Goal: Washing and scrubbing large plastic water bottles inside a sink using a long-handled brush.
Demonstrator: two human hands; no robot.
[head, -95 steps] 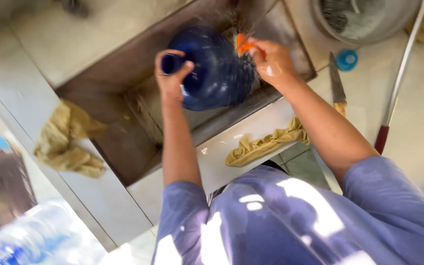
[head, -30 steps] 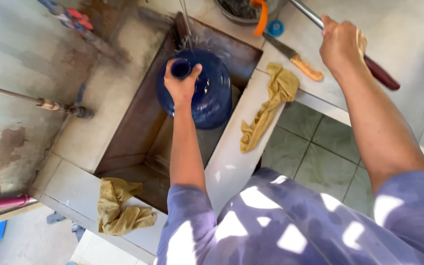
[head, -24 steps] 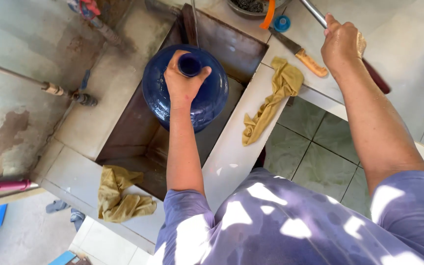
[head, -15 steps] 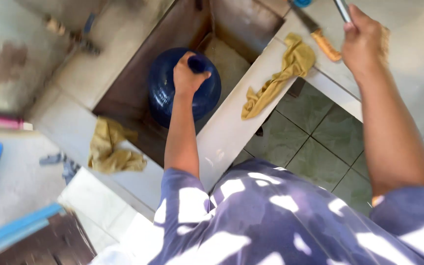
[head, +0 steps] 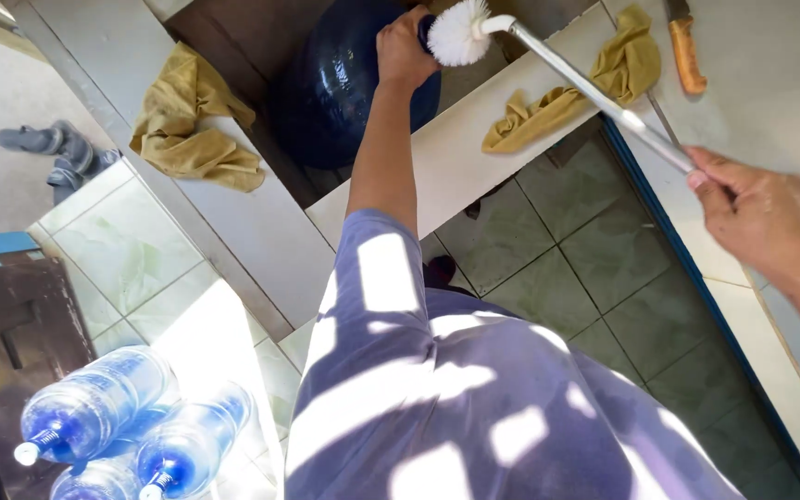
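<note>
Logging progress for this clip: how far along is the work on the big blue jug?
Done: the large dark-blue water jug sits in the sink, neck gripped by the left hand. In hand: the right hand brings the white long-handled brush to its mouth. Left: the brush is not yet inside.

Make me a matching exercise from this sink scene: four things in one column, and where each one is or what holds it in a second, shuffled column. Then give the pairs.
Things:
1. large dark blue jug
2. white brush
3. knife with orange handle
4. small clear bottles

Places:
A. lying on the counter at the top right
B. standing in the sink basin, gripped at the neck by the left hand
C. lying together at the lower left
D. at the end of a long handle held by the right hand

Pairs: 1-B, 2-D, 3-A, 4-C
</note>
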